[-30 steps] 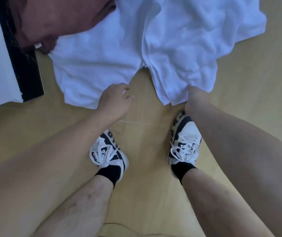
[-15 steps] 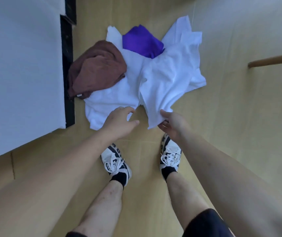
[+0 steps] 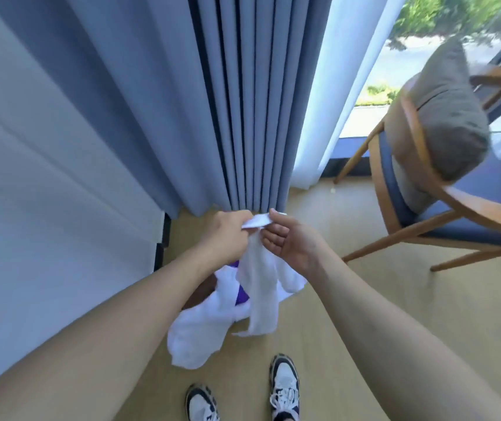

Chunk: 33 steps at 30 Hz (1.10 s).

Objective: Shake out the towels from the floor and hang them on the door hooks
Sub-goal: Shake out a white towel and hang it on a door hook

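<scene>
A white towel hangs lifted off the floor in front of me. My left hand grips its top edge, fingers curled round the cloth. My right hand pinches the same edge between thumb and fingers, right beside the left. Below them a second white towel lies crumpled on the wooden floor. A purple towel shows in slivers behind the hanging one, and a brown towel peeks out under my left forearm. No door hooks are in view.
Blue-grey curtains hang straight ahead, a pale wall on the left. A wooden chair with a grey cushion stands at the right by the window. My two shoes stand on the floor below.
I have stood up from the floor pile, and the view rose to the curtains and chair. The right hand lifted a white towel, and the left hand took hold of its top edge.
</scene>
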{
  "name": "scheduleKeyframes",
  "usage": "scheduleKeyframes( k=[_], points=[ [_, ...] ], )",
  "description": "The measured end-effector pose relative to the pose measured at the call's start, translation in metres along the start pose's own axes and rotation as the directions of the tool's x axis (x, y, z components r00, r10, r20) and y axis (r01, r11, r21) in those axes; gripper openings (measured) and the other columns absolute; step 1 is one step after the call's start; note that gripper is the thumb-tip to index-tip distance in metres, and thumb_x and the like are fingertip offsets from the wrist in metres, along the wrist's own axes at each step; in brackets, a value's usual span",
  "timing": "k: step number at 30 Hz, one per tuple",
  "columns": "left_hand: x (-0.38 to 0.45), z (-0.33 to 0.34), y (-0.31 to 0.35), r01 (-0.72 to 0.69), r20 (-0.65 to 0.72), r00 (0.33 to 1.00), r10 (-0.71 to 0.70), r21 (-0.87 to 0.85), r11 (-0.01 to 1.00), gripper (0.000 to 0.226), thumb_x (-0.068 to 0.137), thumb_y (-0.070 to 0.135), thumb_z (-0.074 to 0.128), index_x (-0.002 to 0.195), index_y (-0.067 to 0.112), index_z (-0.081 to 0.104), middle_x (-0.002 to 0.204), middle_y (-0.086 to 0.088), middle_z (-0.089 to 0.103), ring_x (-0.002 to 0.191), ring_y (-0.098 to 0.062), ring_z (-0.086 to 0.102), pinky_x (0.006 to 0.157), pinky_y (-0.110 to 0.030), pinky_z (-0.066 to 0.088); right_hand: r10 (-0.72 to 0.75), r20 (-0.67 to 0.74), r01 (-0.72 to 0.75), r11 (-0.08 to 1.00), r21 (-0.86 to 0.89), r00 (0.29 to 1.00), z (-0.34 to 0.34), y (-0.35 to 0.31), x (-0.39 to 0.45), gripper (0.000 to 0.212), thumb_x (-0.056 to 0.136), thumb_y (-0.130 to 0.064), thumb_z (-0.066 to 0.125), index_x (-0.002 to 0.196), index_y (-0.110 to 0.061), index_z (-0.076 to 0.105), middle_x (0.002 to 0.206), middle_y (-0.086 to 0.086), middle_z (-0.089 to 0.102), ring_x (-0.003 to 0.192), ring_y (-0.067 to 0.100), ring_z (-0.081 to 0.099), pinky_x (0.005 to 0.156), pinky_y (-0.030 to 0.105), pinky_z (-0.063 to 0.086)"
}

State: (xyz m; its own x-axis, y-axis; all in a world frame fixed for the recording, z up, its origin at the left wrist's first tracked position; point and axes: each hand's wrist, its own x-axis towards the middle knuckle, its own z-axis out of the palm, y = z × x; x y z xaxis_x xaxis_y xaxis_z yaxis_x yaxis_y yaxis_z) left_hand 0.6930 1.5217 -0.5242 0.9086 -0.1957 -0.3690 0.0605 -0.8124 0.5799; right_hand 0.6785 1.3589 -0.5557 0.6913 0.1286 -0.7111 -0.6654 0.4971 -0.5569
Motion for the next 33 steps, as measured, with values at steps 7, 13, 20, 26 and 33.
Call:
scheduleKeyframes(
  k=[7,13,20,26,33],
  points=[
    [-0.047,-0.115,0.164,-0.405,0.034,0.913,0.406,-0.032,0.914,0.025,0.094,0.011,0.051,0.086,0.029,0.065,0.086,0.005,0.064,0.083,-0.015,0.059,0.065,-0.026,0.044,-0.489,-0.091,0.400,0.795,-0.455,0.868,0.014,-0.105,-0.153,0.070,0.079,-0.003,0.076,0.138,-0.028,0.046,0.121,0.003,0.055,0.108,0.020,0.060,0.079,0.032,0.052],
    [-0.115,-0.133,0.273,-0.663,0.158,0.738,0.656,-0.013,0.749,0.006,0.095,0.020,0.061,0.092,0.022,0.065,0.102,-0.002,0.066,0.106,-0.024,0.062,0.082,-0.030,0.050,-0.775,-0.095,0.376,0.405,-0.834,0.624,-0.010,-0.141,-0.272,0.024,0.073,-0.044,0.077,0.090,-0.027,0.077,0.107,0.013,0.070,0.099,0.017,0.065,0.086,0.036,0.056],
    [-0.175,-0.117,0.374,-0.744,0.094,0.668,0.738,0.110,0.659,0.025,0.097,0.007,0.051,0.077,0.014,0.065,0.089,-0.014,0.063,0.088,-0.030,0.059,0.067,-0.030,0.043,-0.871,-0.323,0.351,0.454,-0.819,0.370,-0.107,-0.136,-0.404,0.030,0.079,-0.034,0.079,0.081,-0.007,0.067,0.089,0.016,0.067,0.089,0.031,0.065,0.072,0.040,0.051],
    [-0.216,-0.052,0.488,-0.797,0.004,0.601,0.799,0.088,0.598,0.020,0.094,0.010,0.056,0.081,0.007,0.071,0.077,-0.006,0.061,0.076,-0.022,0.053,0.063,-0.030,0.035,-0.886,-0.409,0.293,0.459,-0.839,0.216,-0.224,-0.136,-0.510,0.030,0.085,-0.027,0.076,0.070,-0.012,0.056,0.070,0.001,0.053,0.064,0.016,0.050,0.054,0.028,0.035],
    [-0.248,0.051,0.616,-0.800,0.046,0.594,0.803,0.141,0.583,0.024,0.092,0.018,0.057,0.076,0.009,0.072,0.071,-0.005,0.064,0.067,-0.027,0.057,0.062,-0.033,0.047,-0.869,-0.494,0.191,0.488,-0.851,0.018,-0.384,-0.125,-0.643,0.017,0.087,-0.024,0.075,0.077,-0.011,0.070,0.071,0.002,0.063,0.067,0.016,0.055,0.059,0.027,0.039]
  ],
)
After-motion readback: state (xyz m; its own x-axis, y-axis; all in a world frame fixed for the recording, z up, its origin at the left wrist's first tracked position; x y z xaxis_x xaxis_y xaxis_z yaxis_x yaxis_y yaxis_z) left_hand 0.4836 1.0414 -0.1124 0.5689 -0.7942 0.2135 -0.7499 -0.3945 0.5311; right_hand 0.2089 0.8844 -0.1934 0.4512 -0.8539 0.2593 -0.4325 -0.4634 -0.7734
